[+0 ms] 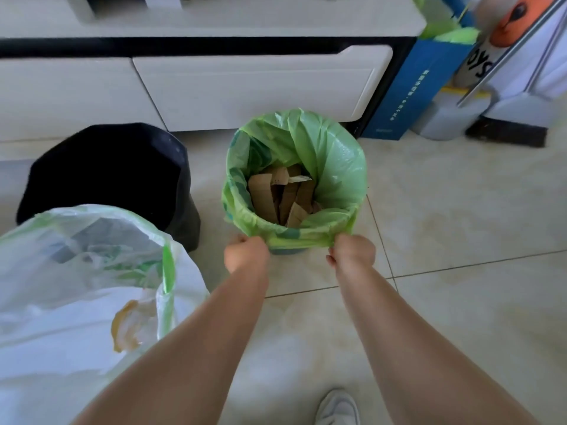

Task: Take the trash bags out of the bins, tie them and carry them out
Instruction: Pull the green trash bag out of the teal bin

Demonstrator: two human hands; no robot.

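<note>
Two bags, two bins, two hands, and a few single items.
Trash bags: two, one green bag near the centre and one white bag at 8 o'clock. Bins: two, one black bin at 9 o'clock and one lined bin, only a sliver of it showing under the green bag. Hands: two, the left hand and the right hand, side by side at 6 o'clock of the green bag. Cardboard pieces inside the green bag: several, overlapping too much for an exact count. Drawer fronts: two, the left drawer at 10 o'clock and the right drawer at 12. One blue carton between 1 and 2 o'clock, one dark brush head at 2 o'clock, one white shoe near 6 o'clock.
</note>
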